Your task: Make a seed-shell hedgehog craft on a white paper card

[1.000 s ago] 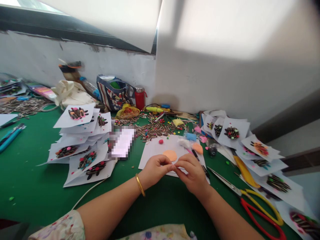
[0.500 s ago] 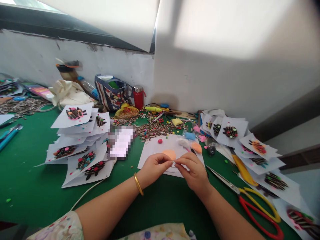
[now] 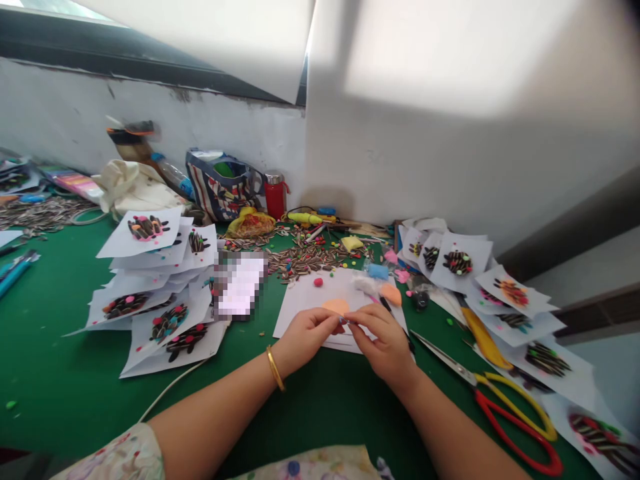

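My left hand (image 3: pixel 307 337) and my right hand (image 3: pixel 383 340) meet fingertip to fingertip over the near edge of a white sheet (image 3: pixel 295 303). Both are closed in a pinch on something tiny; a speck of blue shows between the fingertips, too small to name. Just beyond them on the sheet lies a flat light-orange piece (image 3: pixel 336 306). The sheet also bears a red ball (image 3: pixel 318 283), a darker orange lump (image 3: pixel 391 294) and a blue block (image 3: pixel 379 271) near its far right corner.
Scissors (image 3: pixel 473 379) with red and yellow handles lie at the right. Decorated cards stand piled at left (image 3: pixel 150 277) and right (image 3: pixel 460 263). Striped seeds (image 3: pixel 305 260) spread behind the sheet, near a red flask (image 3: pixel 275 197) and a patterned bag (image 3: pixel 223 187). A phone (image 3: pixel 241 283) lies left.
The view has shifted slightly. Both hands remain together over the sheet, their fingers slightly moved, and a blue speck now shows between the fingertips.
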Available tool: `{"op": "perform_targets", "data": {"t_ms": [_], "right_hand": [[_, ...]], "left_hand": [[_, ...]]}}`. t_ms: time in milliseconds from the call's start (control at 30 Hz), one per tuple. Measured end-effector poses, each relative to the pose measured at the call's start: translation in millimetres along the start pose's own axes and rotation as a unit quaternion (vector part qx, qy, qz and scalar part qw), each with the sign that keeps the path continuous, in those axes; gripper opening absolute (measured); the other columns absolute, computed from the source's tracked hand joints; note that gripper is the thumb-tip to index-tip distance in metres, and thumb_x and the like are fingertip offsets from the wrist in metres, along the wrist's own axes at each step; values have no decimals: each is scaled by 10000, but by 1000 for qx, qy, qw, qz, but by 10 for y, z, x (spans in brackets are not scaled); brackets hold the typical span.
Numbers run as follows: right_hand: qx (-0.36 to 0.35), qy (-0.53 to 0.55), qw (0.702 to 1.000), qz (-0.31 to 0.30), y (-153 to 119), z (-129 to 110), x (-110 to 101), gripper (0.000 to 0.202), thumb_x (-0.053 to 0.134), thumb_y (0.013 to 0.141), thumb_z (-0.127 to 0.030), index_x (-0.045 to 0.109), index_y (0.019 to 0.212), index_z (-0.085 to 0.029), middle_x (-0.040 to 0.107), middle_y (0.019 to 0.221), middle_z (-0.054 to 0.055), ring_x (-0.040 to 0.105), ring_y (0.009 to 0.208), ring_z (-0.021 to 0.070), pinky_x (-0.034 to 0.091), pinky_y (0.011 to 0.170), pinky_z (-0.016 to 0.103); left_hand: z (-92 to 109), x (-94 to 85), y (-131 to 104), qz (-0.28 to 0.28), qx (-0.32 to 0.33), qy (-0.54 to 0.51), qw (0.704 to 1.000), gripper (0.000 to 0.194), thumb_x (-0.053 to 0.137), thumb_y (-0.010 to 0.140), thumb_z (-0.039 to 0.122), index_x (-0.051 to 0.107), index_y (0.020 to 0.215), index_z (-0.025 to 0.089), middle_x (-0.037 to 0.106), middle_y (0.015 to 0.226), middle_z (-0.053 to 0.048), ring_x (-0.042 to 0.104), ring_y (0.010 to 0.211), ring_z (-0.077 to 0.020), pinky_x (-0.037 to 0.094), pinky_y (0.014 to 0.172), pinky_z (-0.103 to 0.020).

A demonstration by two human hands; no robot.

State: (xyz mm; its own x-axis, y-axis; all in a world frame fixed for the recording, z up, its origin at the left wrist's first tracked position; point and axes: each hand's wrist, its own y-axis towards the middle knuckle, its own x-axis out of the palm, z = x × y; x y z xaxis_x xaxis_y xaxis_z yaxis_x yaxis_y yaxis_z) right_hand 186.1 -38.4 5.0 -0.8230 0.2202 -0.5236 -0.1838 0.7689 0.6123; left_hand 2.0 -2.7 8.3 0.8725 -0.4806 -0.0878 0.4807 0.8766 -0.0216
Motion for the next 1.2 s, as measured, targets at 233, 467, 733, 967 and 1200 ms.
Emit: {"op": "perform_targets", "data": {"t_ms": [233, 467, 733, 967, 1200], "right_hand": [[2, -10, 1000, 11, 8, 8, -4, 192, 598, 879, -135, 697, 1010, -233, 643, 879, 48, 608, 835, 183, 513, 746, 331], [13, 3, 1000, -7, -1, 20, -18, 251, 533, 929, -151, 671, 1118, -241, 655, 916, 53, 612, 865, 177, 516, 758, 325], [51, -7, 998, -27, -7, 8, -15, 92, 597, 916, -272, 671, 942, -224, 697, 829, 26, 634, 775, 172, 505, 687, 296], [81, -90, 992, 25, 1, 260, -173, 174, 554, 926, -290, 676, 1032, -228, 720, 967, 50, 649, 906, 206, 495, 818, 341], [202, -202, 957, -42, 32, 583, -410, 173, 587, 882, -347, 695, 881, -212, 704, 852, 32, 618, 749, 189, 448, 677, 301]], "left_hand": [[-79, 6, 5, 24, 17, -39, 999, 213, 678, 793, 333, 700, 912, 158, 726, 946, -57, 651, 894, -175, 495, 861, -291], [-53, 8, 5, 21, 10, -64, 998, 214, 706, 761, 343, 665, 853, 154, 697, 863, -39, 627, 799, -149, 501, 781, -281], [-23, 8, 12, 32, 9, -79, 996, 284, 733, 734, 410, 617, 796, 159, 645, 790, -8, 594, 752, -136, 484, 736, -272], [40, 6, -18, 25, -7, -136, 990, 269, 758, 731, 376, 616, 771, 151, 716, 932, -71, 654, 914, -182, 476, 881, -328], [-26, 5, -2, 45, -8, -152, 987, 353, 824, 650, 357, 554, 762, 160, 662, 792, -9, 612, 742, -124, 470, 716, -266]]}}
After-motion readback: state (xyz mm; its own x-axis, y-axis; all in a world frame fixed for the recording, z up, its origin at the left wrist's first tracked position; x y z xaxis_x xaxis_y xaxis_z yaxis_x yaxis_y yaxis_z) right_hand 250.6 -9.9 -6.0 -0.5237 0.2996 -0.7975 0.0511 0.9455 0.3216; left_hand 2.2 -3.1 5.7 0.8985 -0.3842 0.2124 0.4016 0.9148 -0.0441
